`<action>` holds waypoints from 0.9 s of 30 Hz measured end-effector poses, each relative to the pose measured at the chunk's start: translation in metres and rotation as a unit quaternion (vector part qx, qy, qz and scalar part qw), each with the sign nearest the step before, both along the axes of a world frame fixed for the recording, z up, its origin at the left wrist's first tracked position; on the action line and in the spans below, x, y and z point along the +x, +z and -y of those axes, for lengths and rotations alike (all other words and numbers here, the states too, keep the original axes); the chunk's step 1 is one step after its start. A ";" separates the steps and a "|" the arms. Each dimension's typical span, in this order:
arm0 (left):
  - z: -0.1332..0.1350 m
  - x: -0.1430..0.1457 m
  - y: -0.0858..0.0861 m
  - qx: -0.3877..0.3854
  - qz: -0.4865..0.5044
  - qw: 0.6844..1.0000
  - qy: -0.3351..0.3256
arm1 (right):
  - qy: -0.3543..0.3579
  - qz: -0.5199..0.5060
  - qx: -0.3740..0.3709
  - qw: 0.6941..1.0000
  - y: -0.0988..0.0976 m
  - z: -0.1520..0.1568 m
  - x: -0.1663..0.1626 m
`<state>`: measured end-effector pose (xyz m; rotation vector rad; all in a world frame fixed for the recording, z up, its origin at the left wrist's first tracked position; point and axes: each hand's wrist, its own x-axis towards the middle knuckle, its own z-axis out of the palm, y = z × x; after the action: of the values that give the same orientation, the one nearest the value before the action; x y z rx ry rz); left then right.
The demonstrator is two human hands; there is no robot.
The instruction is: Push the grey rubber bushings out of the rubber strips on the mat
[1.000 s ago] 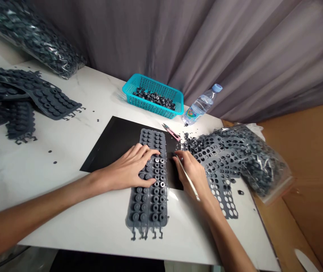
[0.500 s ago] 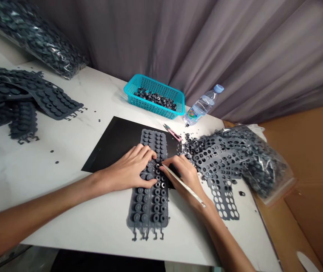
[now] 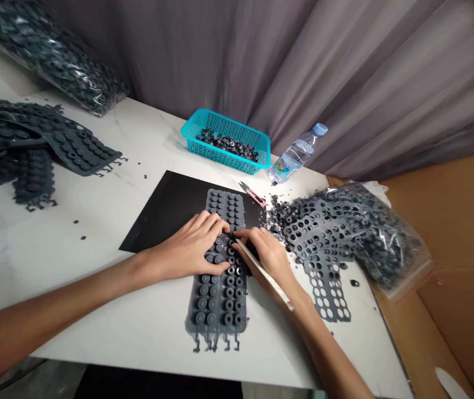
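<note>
A dark grey moulded rubber sheet point(image 3: 220, 288) with rows of round, ring-topped pieces lies lengthwise in front of me, its far part over a black mat point(image 3: 149, 216). My left hand point(image 3: 199, 244) rests across the sheet's middle and holds it down, thumb and curled fingertips apart on the rows. In my right hand point(image 3: 264, 252), pinched like a pencil, is a slim white pen-like tool point(image 3: 268, 280). Its narrow tip meets the right-hand rows beside my left fingertips. My fingers partly hide the tip and the pieces under it.
Behind the mat stands a turquoise basket point(image 3: 228, 158) of small dark pieces, with a water bottle point(image 3: 295, 155) beside it. Pink-handled snips point(image 3: 253, 195) lie at the mat's edge. Punched sheets point(image 3: 324, 238) and a filled bag point(image 3: 395, 249) are rightward; more sheets point(image 3: 75, 144) lie left.
My right hand has shifted slightly left, and the white tool's tip has moved a little up and left while its rear end swung left and down. My left hand stays put.
</note>
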<state>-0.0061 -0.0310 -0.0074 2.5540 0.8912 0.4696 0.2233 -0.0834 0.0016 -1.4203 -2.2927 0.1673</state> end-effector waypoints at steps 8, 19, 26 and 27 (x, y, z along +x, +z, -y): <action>0.000 0.000 0.000 -0.001 -0.007 1.000 0.000 | 0.001 0.056 0.043 0.997 -0.006 0.001 -0.006; 0.004 0.000 0.005 -0.024 -0.001 1.000 -0.008 | -0.249 -0.043 -0.023 0.967 -0.003 -0.002 0.018; 0.002 0.001 0.011 -0.012 0.001 1.000 -0.008 | -0.139 -0.148 -0.120 0.972 0.014 0.000 0.022; 0.002 0.001 0.012 -0.013 0.004 1.000 -0.008 | -0.123 -0.146 -0.129 0.973 0.014 0.001 0.021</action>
<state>-0.0055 -0.0329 0.0045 2.5326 0.8691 0.4598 0.2440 -0.0845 0.0160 -1.6684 -1.8910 0.5747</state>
